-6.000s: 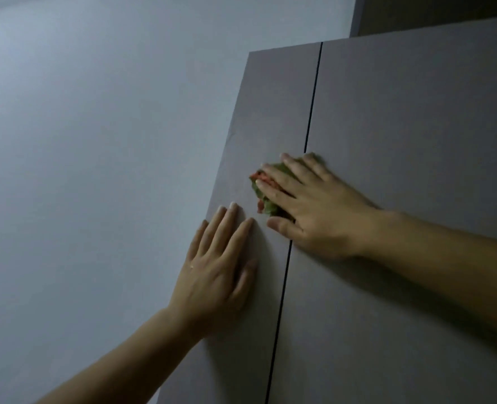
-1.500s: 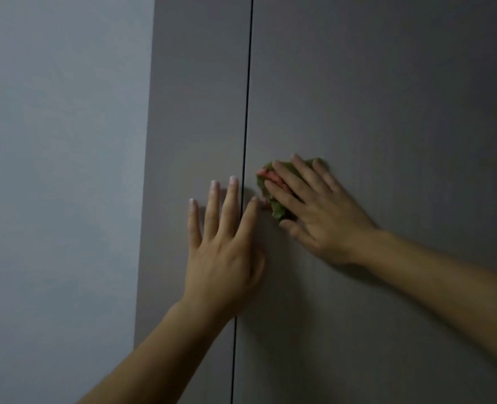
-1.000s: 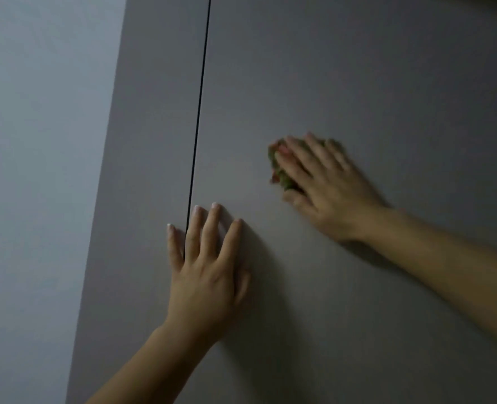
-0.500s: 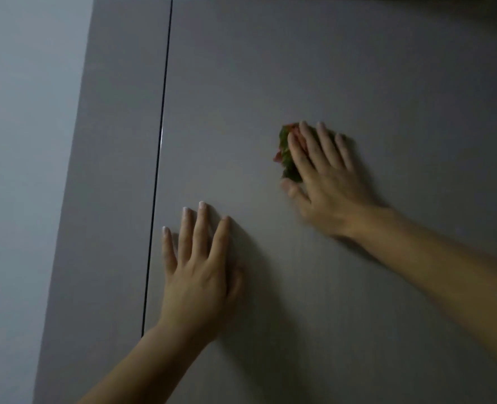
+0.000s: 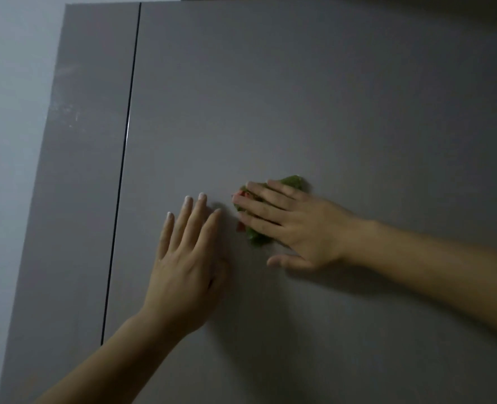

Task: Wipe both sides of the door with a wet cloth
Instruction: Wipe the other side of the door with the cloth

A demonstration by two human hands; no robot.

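Observation:
A wide grey-brown door panel (image 5: 314, 97) fills most of the view. My right hand (image 5: 291, 225) lies flat on it with straight, spread fingers, pressing a crumpled green and red cloth (image 5: 295, 182) against the surface; most of the cloth is hidden under the fingers. My left hand (image 5: 189, 258) rests flat on the same panel just left of the cloth, fingers straight and pointing up, holding nothing.
A narrower grey panel (image 5: 81, 170) stands to the left, split from the door by a thin dark vertical gap (image 5: 125, 147). A pale wall (image 5: 11, 112) lies further left. The panels' top edge runs along the top of the view.
My right hand has slid the cloth left and down the door, ending close beside my left hand. The left hand stays flat on the panel.

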